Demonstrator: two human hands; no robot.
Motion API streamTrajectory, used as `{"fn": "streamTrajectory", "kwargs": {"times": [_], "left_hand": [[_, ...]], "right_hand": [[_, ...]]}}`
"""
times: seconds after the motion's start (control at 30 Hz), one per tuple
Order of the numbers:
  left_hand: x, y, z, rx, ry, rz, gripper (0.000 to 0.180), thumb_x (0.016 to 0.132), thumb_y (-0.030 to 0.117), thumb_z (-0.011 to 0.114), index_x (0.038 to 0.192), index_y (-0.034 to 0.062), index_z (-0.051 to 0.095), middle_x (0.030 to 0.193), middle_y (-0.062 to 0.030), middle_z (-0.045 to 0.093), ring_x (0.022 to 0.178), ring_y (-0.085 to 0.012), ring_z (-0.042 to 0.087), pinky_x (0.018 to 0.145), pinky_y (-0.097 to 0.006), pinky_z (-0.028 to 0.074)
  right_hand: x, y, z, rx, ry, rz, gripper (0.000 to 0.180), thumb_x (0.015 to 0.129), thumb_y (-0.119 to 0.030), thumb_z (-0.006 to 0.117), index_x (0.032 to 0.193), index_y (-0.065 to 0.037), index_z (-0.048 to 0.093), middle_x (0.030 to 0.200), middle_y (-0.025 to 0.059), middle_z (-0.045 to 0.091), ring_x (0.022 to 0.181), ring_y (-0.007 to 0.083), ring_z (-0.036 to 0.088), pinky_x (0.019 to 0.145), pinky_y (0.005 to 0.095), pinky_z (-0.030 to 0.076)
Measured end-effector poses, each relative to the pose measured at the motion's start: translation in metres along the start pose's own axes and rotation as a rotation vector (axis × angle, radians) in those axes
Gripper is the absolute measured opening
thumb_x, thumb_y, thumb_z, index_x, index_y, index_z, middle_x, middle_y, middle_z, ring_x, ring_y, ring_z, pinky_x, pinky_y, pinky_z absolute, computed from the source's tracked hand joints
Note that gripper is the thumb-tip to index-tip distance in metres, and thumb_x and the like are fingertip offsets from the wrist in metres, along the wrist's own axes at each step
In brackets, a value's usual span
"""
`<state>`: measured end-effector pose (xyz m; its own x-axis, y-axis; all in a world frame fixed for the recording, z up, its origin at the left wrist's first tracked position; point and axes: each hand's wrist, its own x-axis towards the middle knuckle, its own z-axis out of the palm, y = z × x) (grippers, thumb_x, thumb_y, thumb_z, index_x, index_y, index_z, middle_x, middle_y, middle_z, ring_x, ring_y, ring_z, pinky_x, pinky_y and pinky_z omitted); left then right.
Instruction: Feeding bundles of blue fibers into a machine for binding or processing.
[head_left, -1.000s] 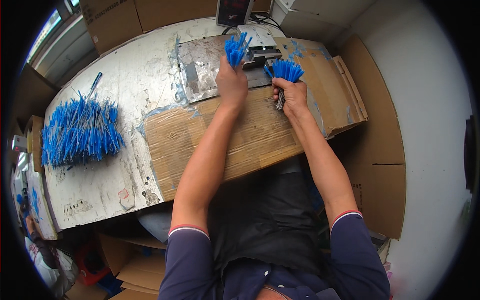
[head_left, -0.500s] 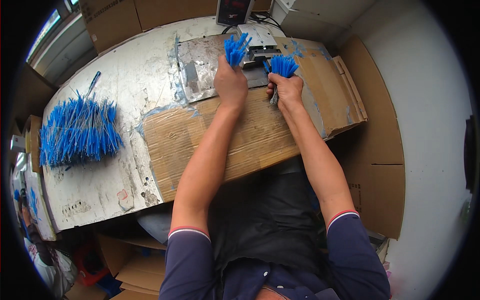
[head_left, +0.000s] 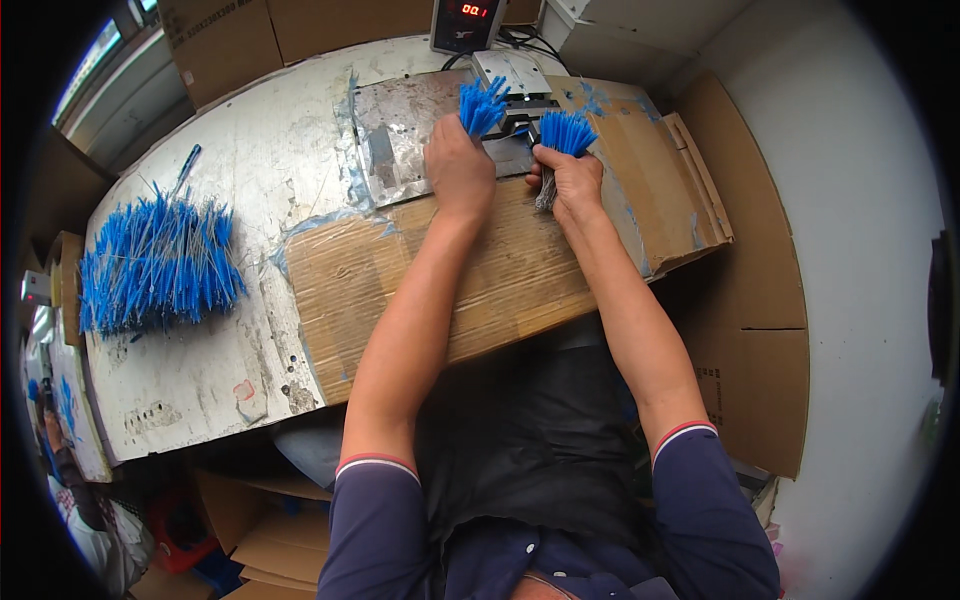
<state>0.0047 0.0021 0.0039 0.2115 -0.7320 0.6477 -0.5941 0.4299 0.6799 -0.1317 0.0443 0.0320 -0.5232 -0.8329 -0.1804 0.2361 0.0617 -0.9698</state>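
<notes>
blue-tipped wire bundle [head_left: 567, 132] inside the right grip [head_left: 574, 181]

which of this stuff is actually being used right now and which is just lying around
Apparently in use:
- left hand, gripping a blue bundle
- right hand, gripping a blue-and-grey bundle
- metal fixture, near both hands
- probably the pile of blue strands, which look alike

Apparently just lying about:
- pen-like stick by the pile
- cardboard sheet behind the table
</notes>
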Motion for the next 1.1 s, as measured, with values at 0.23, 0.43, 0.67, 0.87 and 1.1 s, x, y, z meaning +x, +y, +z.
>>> {"fn": "streamTrajectory", "kwargs": {"times": [0.23, 0.43, 0.67, 0.87, 1.1], "left_hand": [[-0.004, 0.002, 0.0, 0.019, -0.245, 0.064, 0.014, 0.082, 0.0, 0.056, 0.096, 0.0028, 0.056, 0.09, -0.0172, 0.065, 0.088, -0.0381, 0.063, 0.076, -0.048, 0.046], [-0.004, 0.0, 0.001, 0.006, -0.251, 0.083, 0.013, 0.081, 0.0, 0.056, 0.094, 0.0024, 0.055, 0.088, -0.0179, 0.063, 0.085, -0.0387, 0.062, 0.077, -0.049, 0.046], [-0.005, -0.001, 0.002, 0.024, -0.26, 0.124, 0.013, 0.08, 0.0, 0.056, 0.093, 0.0031, 0.056, 0.088, -0.0169, 0.063, 0.086, -0.0372, 0.062, 0.077, -0.048, 0.047], [-0.007, -0.001, 0.002, 0.111, -0.272, 0.24, 0.014, 0.077, 0.0, 0.058, 0.091, 0.0034, 0.058, 0.087, -0.0148, 0.063, 0.084, -0.0355, 0.062, 0.077, -0.046, 0.047], [-0.003, 0.003, 0.0, 0.022, -0.179, -0.04, 0.011, 0.082, 0.0, 0.058, 0.093, 0.0019, 0.056, 0.089, -0.0194, 0.064, 0.08, -0.0414, 0.064, 0.071, -0.051, 0.05]], "right_hand": [[-0.003, -0.002, -0.012, 0.08, -0.086, 0.008, 0.01, 0.075, 0.007, 0.074, 0.081, 0.003, 0.067, 0.072, 0.0113, 0.067, 0.055, 0.0202, 0.065, 0.047, 0.0315, 0.056], [-0.004, -0.009, -0.017, 0.016, -0.082, 0.103, 0.013, 0.074, 0.007, 0.077, 0.082, 0.005, 0.067, 0.073, 0.0117, 0.068, 0.058, 0.0208, 0.066, 0.05, 0.0313, 0.057], [-0.005, -0.008, -0.019, 0.024, -0.061, 0.081, 0.011, 0.076, 0.005, 0.078, 0.083, 0.006, 0.069, 0.073, 0.0129, 0.068, 0.058, 0.0207, 0.066, 0.049, 0.0309, 0.056], [-0.005, -0.011, -0.022, -0.021, -0.125, 0.106, 0.011, 0.075, 0.003, 0.078, 0.082, 0.006, 0.069, 0.073, 0.0134, 0.069, 0.056, 0.0195, 0.067, 0.046, 0.0313, 0.057], [-0.002, -0.012, -0.018, -0.083, -0.132, 0.145, 0.01, 0.076, 0.002, 0.076, 0.079, 0.006, 0.068, 0.071, 0.0136, 0.068, 0.053, 0.0196, 0.066, 0.045, 0.0322, 0.057]]}}
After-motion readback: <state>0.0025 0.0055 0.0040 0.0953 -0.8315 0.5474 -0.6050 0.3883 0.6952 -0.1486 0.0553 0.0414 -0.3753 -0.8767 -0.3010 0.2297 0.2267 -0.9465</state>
